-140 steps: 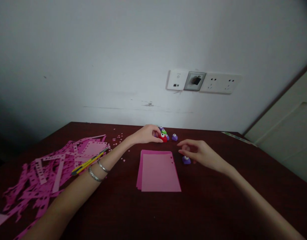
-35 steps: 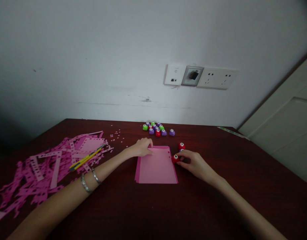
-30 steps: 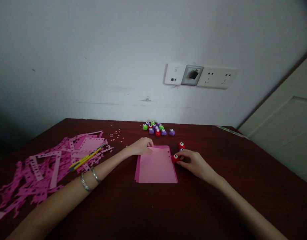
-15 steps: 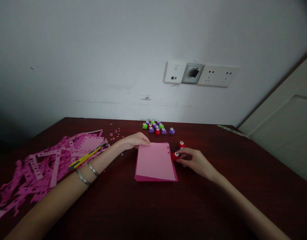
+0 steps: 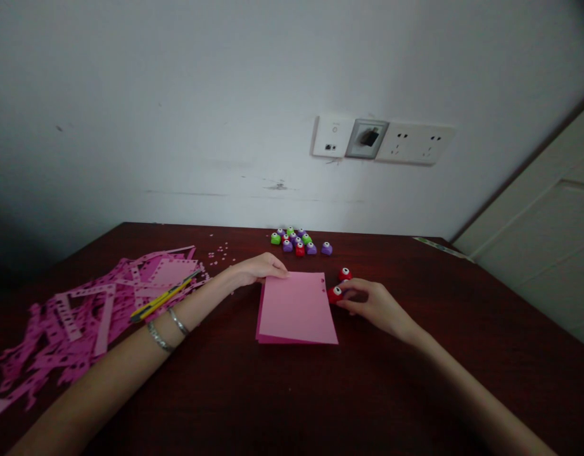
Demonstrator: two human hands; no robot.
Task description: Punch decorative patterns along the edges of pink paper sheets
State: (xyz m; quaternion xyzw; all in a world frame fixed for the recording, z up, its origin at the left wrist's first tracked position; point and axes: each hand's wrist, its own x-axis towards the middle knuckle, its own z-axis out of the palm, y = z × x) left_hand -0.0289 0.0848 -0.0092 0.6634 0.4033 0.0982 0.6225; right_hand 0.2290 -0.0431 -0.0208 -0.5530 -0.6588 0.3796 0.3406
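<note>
Head view: pale pink rectangular paper sheet (image 5: 298, 307) lay mid-table over darker pink sheets (image 5: 266, 339), long axis apparently near-far, near edge slanting nearer at right. Left hand (image 5: 260, 268) pinched its far-left corner, thumb on top. Right hand (image 5: 380, 307) gripped a small red rounded plastic punch (image 5: 334, 295), white button up, at the sheet's right edge; couldn't tell if paper was in it. Fingers partly blocked it. Second red punch (image 5: 345, 274) just beyond. Multicoloured punches (image 5: 293, 238) far; pink scraps (image 5: 105, 316) left, yellow cutter (image 5: 165, 296) on top.
</note>
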